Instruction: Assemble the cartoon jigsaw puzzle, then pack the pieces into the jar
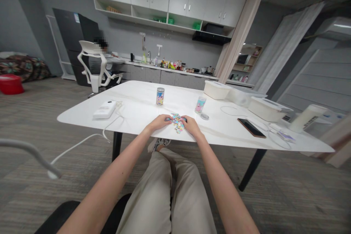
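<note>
On the white table [137, 119] in front of me lies a small pile of colourful puzzle pieces [178, 127]. My left hand [160, 121] is at the left side of the pile, its fingers closed on puzzle pieces. From the other side, my right hand [191, 125] also has closed fingers on pieces at the pile's right edge. Which pieces each hand grips is too small to make out. Beyond the pile stands a lidded printed canister [160, 96]. A second printed canister [200, 105] stands to the right without its lid, and a round silver lid [204, 116] lies beside it.
A white device [105, 110] with cables lies at the left. To the right are a phone [251, 128], white boxes [216, 90], a white bottle [307, 117] and more cables. A person [102, 56] sits by a white chair [93, 58] near the counter.
</note>
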Demonstrator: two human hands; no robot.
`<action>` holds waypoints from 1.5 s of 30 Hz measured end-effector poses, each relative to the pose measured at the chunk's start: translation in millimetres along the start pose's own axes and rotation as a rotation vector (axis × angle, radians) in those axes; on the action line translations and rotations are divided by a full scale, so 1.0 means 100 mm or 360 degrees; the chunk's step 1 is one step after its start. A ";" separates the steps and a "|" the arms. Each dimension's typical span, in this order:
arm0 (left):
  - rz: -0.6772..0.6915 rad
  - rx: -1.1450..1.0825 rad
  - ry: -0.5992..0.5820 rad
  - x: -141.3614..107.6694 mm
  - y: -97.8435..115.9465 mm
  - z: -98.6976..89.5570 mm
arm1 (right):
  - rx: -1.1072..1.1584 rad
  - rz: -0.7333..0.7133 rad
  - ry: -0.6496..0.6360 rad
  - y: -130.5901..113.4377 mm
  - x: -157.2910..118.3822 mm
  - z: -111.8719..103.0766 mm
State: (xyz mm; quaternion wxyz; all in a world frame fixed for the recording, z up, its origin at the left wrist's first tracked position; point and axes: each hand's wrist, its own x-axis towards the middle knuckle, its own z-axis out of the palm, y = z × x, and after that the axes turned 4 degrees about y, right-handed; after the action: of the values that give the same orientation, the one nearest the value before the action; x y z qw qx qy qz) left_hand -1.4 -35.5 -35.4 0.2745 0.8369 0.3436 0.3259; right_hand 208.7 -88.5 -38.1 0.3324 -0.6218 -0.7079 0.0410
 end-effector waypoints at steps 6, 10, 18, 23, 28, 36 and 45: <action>-0.0033 -0.0020 0.0076 -0.03 0.07 -0.02 | 0.0087 0.0017 0.0118 0.01 -0.02 -0.04; -0.0016 -0.0050 0.0118 -0.04 0.10 -0.02 | 0.0085 0.0062 0.0126 0.01 -0.02 -0.03; -0.0200 0.0101 0.0499 -0.08 0.05 -0.04 | 0.0303 0.0184 0.0194 0.06 -0.03 -0.05; -0.0308 0.0160 0.0425 -0.08 0.04 -0.03 | 0.0331 0.0285 0.0167 0.09 -0.06 -0.06; -0.0252 0.0207 0.0369 -0.06 0.05 -0.02 | 0.0112 0.0204 0.0167 0.11 -0.06 -0.03; -0.0195 0.0145 0.0306 -0.08 0.07 -0.04 | 0.0137 0.0152 0.0117 0.13 -0.03 0.00; -0.0217 0.0074 0.0322 -0.07 0.06 -0.04 | 0.0295 -0.0018 0.0278 0.08 -0.04 -0.07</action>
State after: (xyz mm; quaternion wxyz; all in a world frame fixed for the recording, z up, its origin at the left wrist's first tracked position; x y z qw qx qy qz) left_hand -6.0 -43.6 -31.5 0.2404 0.7805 0.4332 0.3812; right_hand 219.1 -93.0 -38.7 0.4490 -0.5856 -0.6730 0.0501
